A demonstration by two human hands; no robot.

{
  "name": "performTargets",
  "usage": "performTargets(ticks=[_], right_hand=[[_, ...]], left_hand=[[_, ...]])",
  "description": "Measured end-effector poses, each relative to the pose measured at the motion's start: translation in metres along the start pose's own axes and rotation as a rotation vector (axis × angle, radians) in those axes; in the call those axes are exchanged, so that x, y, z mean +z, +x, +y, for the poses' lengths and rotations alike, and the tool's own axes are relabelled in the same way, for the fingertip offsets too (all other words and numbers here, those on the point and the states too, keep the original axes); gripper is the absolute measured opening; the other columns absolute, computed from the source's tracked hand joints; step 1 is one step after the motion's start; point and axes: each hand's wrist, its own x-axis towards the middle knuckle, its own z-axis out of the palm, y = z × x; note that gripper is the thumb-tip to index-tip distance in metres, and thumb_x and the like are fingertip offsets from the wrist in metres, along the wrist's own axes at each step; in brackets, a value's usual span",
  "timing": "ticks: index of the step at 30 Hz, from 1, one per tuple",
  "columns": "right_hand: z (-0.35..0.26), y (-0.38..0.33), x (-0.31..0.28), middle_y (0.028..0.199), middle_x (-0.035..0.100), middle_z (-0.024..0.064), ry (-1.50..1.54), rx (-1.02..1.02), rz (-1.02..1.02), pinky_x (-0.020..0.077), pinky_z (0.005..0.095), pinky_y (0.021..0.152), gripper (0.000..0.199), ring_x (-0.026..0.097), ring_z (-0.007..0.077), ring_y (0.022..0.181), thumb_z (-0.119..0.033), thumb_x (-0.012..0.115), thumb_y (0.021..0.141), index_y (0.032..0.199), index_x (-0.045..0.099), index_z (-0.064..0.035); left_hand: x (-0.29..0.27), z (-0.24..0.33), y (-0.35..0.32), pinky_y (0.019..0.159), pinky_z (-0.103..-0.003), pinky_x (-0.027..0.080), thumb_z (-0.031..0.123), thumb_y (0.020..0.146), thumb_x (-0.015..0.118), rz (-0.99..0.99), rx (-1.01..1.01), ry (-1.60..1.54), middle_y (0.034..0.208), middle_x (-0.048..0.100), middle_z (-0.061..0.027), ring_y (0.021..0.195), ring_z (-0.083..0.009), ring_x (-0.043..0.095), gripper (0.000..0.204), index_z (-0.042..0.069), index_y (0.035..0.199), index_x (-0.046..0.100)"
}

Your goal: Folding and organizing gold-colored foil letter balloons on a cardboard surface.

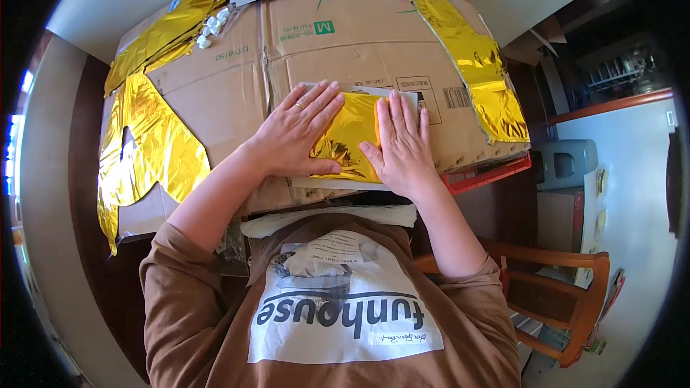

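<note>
1. Find the gold foil piece near the centre of the frame, between both hands, on a pale sheet over brown cardboard.
2. Left hand: laid flat at the foil's left side, fingers extended close together, thumb stretched out near the lower edge; gripping nothing.
3. Right hand: flat along the foil's right edge, fingers slightly fanned, thumb pointing inward; also gripping nothing.
4. From this pose, judge the step as probably smoothing; press with whole palms rather than fingertips.
5. Anchor with one hand, stroke outward from the middle with the other, easing creases toward the edges.
6. Go lightly over the crinkled lower-left patch, to avoid tearing or setting folds.
7. Cannot tell the lie of edges under the palms; lift each briefly to check.
8. Hold the left forearm clear of the larger foil sheet at left of frame.
</note>
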Motion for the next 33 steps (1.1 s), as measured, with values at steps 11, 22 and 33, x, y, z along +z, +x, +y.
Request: performTargets(ticks=[11,22,33], right_hand=[[0.016,-0.001,-0.010,0.162,0.029,0.0284,0.303,0.010,0.053,0.0136,0.0572,0.123,0.079,0.024,0.0387,0.153,-0.051,0.043,0.105,0.158,0.022,0.0047],[0.067,0.008,-0.033,0.152,0.049,0.0217,1.122,0.185,0.046,0.0317,0.0349,0.119,0.061,0.044,0.0254,0.144,-0.038,0.045,0.110,0.154,0.036,0.0024],[0.011,-0.006,0.006,0.165,0.026,0.0228,0.050,-0.029,0.126,0.0118,0.0611,0.123,0.070,0.024,0.0376,0.153,-0.044,0.047,0.104,0.155,0.031,0.0017]], left_hand=[[-0.008,-0.008,0.003,0.126,-0.051,0.012,0.079,0.076,0.065,0.030,-0.087,-0.178,0.166,0.023,-0.0227,0.156,-0.0347,0.019,0.123,-0.002,0.158,0.024],[-0.004,0.033,0.008,0.126,-0.050,0.014,0.063,0.092,0.060,0.093,-0.118,-0.075,0.165,0.025,-0.0219,0.155,-0.0364,0.020,0.098,0.000,0.158,0.026],[-0.008,0.017,-0.026,0.124,-0.051,0.020,0.067,0.090,0.059,0.093,-0.242,-0.111,0.159,0.036,-0.0236,0.151,-0.0360,0.030,0.103,-0.001,0.158,0.024]])
